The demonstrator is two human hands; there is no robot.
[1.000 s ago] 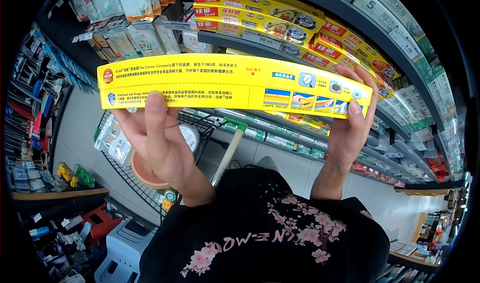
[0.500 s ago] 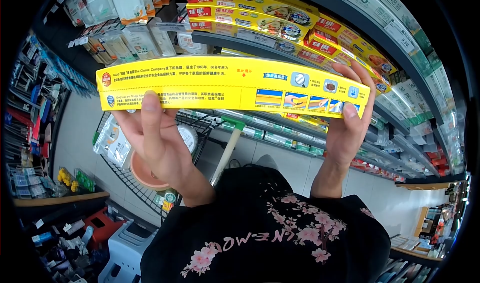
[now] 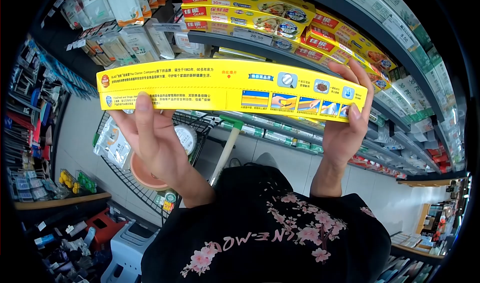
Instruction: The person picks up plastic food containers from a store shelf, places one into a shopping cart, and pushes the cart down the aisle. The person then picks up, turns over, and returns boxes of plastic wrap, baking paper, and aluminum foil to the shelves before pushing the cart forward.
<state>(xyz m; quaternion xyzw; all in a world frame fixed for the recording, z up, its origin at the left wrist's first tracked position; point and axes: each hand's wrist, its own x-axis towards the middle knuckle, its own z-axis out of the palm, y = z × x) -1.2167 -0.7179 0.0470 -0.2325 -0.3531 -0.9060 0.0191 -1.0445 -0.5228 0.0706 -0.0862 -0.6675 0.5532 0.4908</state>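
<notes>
A long yellow cling wrap box [image 3: 232, 85] is held level in front of me, its printed side with text and small step pictures facing me. My left hand [image 3: 155, 143] grips it near the left end, thumb on the printed face and fingers behind and below. At the other end, my right hand [image 3: 350, 118] holds the box with the thumb on the lower front corner and fingers curled over the top and end. Parts of the fingers are hidden behind the box.
Matching cling wrap boxes [image 3: 245, 15] are stacked on the shelf ahead, above a price label [image 3: 257, 36]. Below my left hand stands a wire shopping cart [image 3: 132, 183] with a pink pot [image 3: 142, 170] and a clear package [image 3: 112, 143]. A grey-blue stool [image 3: 127, 248] sits lower left.
The box has turned slightly, so its printed text and pictures sit further left in view. Both hands keep their hold, with only small shifts.
</notes>
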